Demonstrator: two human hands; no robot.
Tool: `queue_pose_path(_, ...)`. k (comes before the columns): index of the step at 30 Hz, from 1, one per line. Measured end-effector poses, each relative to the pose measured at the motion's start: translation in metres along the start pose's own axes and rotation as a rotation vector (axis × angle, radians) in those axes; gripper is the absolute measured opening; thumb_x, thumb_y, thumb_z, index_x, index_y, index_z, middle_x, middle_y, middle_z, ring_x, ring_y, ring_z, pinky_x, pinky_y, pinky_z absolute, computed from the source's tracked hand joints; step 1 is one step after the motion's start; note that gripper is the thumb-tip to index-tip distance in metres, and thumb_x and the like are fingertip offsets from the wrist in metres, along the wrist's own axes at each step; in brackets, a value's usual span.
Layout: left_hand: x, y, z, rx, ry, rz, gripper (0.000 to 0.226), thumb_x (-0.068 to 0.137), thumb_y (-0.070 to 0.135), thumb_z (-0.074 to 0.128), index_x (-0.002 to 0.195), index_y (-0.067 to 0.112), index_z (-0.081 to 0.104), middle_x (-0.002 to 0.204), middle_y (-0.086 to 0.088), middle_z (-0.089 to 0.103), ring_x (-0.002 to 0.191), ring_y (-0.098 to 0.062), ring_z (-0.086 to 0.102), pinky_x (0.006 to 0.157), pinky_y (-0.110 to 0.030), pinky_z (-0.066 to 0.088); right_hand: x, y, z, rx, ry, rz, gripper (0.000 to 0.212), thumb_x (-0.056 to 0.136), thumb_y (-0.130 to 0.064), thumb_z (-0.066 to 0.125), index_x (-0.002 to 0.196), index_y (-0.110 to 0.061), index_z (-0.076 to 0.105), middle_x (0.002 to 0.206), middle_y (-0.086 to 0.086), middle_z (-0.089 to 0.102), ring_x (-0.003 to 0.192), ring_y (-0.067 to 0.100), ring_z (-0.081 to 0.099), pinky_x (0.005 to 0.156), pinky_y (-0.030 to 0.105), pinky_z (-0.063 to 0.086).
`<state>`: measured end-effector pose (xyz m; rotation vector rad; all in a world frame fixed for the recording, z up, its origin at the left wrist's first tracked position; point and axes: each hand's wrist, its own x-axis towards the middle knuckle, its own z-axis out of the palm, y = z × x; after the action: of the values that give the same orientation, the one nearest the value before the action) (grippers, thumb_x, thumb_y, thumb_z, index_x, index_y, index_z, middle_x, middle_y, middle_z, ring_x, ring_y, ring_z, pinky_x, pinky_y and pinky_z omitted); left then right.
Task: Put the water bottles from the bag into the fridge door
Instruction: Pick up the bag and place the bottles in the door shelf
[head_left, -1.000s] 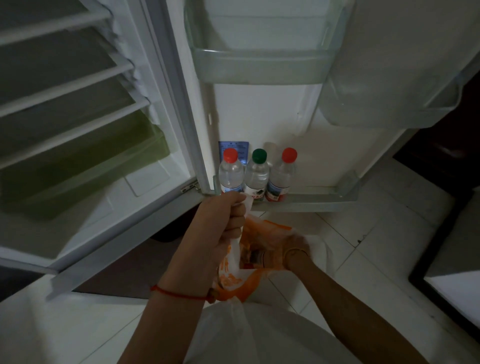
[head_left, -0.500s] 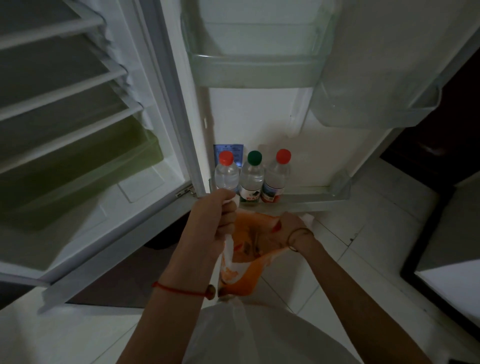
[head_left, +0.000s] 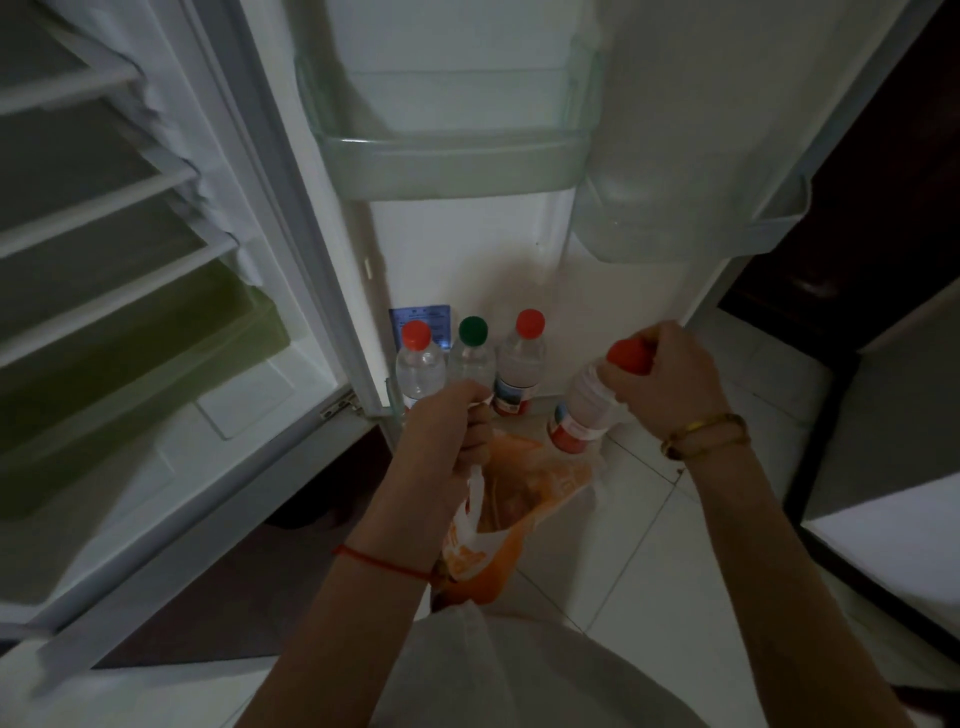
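1. Along the fridge door's bottom shelf (head_left: 566, 402) stood three clear plastic bottles: one red-capped (head_left: 420, 358), one green-capped (head_left: 472, 349), another red-capped (head_left: 522, 358), side by side.
2. A thin, crinkled orange-and-white bag (head_left: 511, 506) hung open below them.
3. The left hand (head_left: 447, 431) was fisted around the bag's handle.
4. The right hand (head_left: 662, 376), fingers curled tight over its red cap, held a tilted fourth bottle (head_left: 584, 410) just above the bag, right of the row.

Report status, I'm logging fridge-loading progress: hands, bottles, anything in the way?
Left hand gripping orange bag open. Right hand holds red-capped bottle by its neck, out of the bag. Three bottles already on bottom door shelf; space beside them free.
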<state>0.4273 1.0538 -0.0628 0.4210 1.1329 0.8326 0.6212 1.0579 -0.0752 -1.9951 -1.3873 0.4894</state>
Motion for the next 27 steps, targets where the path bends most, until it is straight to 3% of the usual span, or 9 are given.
queue_pose_path(7,0.01,-0.002,0.004,0.032,0.009,-0.015,0.037,0.094,0.004,0.043,0.063,0.019,0.029,0.036,0.01,0.027,0.024,-0.001,0.021,0.026,-0.011,0.016,0.011,-0.011,-0.019,0.029,0.13,-0.1,0.039,0.081,-0.018,0.073,0.108,0.002,0.054,0.111,0.018,0.055,0.087,0.016,0.047,0.076,0.025,0.036)
queue_pose_path(13,0.011,-0.002,0.011,0.055,0.012,-0.021,0.034,0.096,0.008,0.042,0.065,0.02,0.031,0.036,0.01,0.028,0.025,-0.001,0.02,0.028,-0.01,0.013,0.043,-0.003,0.014,-0.021,0.05,-0.057,0.04,0.082,-0.018,0.071,0.111,0.002,0.053,0.117,0.019,0.051,0.086,0.02,0.045,0.077,0.025,0.035)
queue_pose_path(19,0.009,-0.005,0.015,0.024,0.03,-0.011,0.031,0.096,0.009,0.043,0.069,0.02,0.034,0.038,0.01,0.029,0.026,-0.001,0.021,0.027,-0.012,0.015,0.073,0.011,0.045,-0.092,-0.147,0.007,0.043,0.083,-0.018,0.07,0.117,0.003,0.054,0.124,0.021,0.051,0.11,0.034,0.054,0.085,0.03,0.041)
queue_pose_path(27,0.0,-0.012,0.023,0.024,0.031,0.01,0.035,0.098,0.008,0.04,0.066,0.02,0.033,0.038,0.01,0.03,0.025,0.0,0.022,0.026,-0.011,0.016,0.079,0.01,0.052,-0.049,-0.169,0.032,0.051,0.085,-0.016,0.067,0.127,0.002,0.044,0.133,0.021,0.04,0.113,0.036,0.053,0.095,0.037,0.044)
